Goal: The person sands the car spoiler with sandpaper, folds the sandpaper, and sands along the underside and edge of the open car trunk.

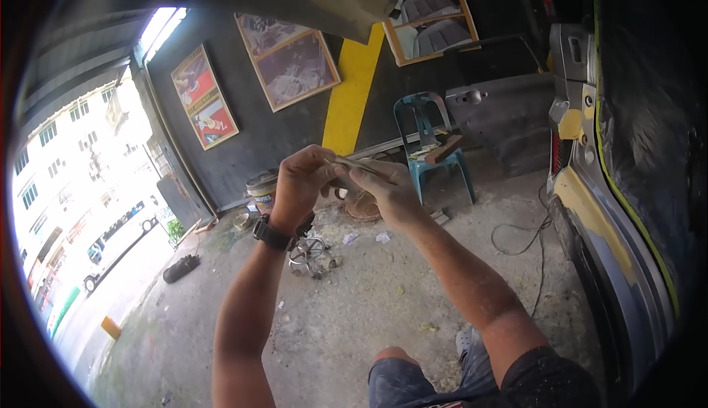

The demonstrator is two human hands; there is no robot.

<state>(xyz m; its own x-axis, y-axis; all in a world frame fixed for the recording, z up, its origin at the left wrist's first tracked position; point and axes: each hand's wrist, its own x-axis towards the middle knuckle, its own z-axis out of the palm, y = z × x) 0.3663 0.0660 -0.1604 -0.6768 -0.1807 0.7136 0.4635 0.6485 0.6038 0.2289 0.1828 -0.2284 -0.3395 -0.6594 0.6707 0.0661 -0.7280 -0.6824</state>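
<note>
My two hands meet in front of me at about chest height. My left hand (299,187), with a dark watch (274,234) on its wrist, has its fingers closed on one end of a thin greyish-tan folded sheet (357,165). On the other end, my right hand (394,195) pinches the same sheet between thumb and fingers, and dust coats its skin. The fingers hide much of the sheet, so its exact kind cannot be made out. To the right stands a car body (590,209) with tan filler patches on its panel.
A teal plastic chair (419,131) holds a brown block (445,149). A detached car door (501,124) leans on the black wall. Beyond my hands are a paint bucket (261,192) and a wheeled metal base (313,257). A cable (542,260) lies on the concrete near the car.
</note>
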